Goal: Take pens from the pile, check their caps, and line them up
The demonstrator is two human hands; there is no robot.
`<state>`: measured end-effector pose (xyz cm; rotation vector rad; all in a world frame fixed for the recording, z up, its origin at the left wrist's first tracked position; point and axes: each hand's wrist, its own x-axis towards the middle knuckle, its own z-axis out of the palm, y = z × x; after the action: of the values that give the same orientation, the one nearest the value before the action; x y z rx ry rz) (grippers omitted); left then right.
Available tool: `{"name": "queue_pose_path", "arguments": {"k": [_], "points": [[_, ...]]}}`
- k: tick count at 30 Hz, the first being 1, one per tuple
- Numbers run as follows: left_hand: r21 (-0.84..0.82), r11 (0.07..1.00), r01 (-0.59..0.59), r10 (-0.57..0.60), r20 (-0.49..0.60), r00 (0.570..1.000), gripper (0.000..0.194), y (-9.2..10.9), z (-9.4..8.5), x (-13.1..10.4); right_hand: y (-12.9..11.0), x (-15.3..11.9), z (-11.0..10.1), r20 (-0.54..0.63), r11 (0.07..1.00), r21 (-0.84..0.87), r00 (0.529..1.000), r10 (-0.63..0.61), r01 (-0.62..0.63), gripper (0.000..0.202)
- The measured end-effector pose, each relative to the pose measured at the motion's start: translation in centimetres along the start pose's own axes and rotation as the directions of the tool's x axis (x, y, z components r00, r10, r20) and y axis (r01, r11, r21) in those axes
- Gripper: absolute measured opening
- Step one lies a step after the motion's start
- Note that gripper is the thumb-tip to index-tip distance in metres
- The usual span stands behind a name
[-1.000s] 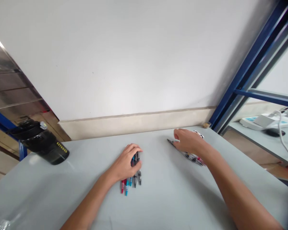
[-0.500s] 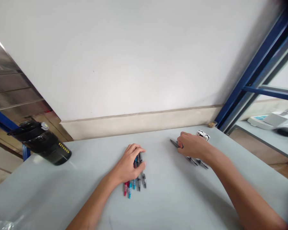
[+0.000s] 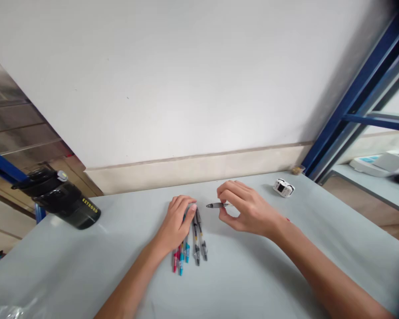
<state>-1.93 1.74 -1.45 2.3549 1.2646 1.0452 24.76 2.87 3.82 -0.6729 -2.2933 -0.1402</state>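
Note:
Several pens lie side by side on the grey table (image 3: pixel 239 274), their lower ends toward me: red (image 3: pixel 175 261), blue (image 3: pixel 181 264) and black-tipped clear ones (image 3: pixel 196 248). My left hand (image 3: pixel 177 221) rests over the upper part of this row, fingers curved round the pens, thumb along the left black one. To the right, my right hand (image 3: pixel 241 206) pinches a black pen (image 3: pixel 216 205) between thumb and fingers, its grip end pointing left toward the row. The hand hides the rest of that pen.
A black bottle (image 3: pixel 64 199) stands at the table's left. A small white device (image 3: pixel 283 188) sits at the back right, near a little clear container (image 3: pixel 298 169). Clear plastic (image 3: pixel 9 311) lies at the lower left. Blue frame posts (image 3: pixel 350 99) rise at the right.
My right hand has moved left with the black pen, toward the row. My left hand has shifted slightly left, and more of the black pens shows beside its thumb.

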Motion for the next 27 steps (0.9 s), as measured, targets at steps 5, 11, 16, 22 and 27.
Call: {"name": "queue_pose_path", "arguments": {"k": [5, 11, 16, 22, 27], "points": [[0.167, 0.973, -0.156, 0.167, -0.053, 0.985, 0.03, 1.4, -0.5, 0.0, 0.6, -0.4, 1.5, 0.108, 0.998, -0.064, 0.994, -0.02, 0.027, 0.015], [0.212, 0.941, -0.264, 0.287, -0.087, 0.954, 0.017, 2.3, -0.5, 0.0, 0.5, -0.7, 2.7, 0.229, 0.999, -0.037, 0.973, 0.04, -0.032, 0.021], [0.242, 0.955, -0.174, 0.201, -0.096, 0.975, 0.02, 2.0, -0.6, 0.1, 0.1, -1.2, 3.8, 0.254, 0.985, 0.085, 0.959, 0.127, -0.153, 0.025], [0.232, 0.971, -0.05, 0.08, -0.122, 0.989, 0.046, 1.9, -0.4, -0.1, -0.5, -1.0, 4.1, 0.248, 0.985, 0.057, 0.958, 0.142, -0.16, 0.031], [0.163, 0.985, -0.052, 0.081, -0.175, 0.981, 0.016, 1.8, -0.4, -0.2, 0.4, -1.3, 4.0, 0.23, 0.98, 0.082, 0.96, 0.158, -0.18, 0.028]]}}
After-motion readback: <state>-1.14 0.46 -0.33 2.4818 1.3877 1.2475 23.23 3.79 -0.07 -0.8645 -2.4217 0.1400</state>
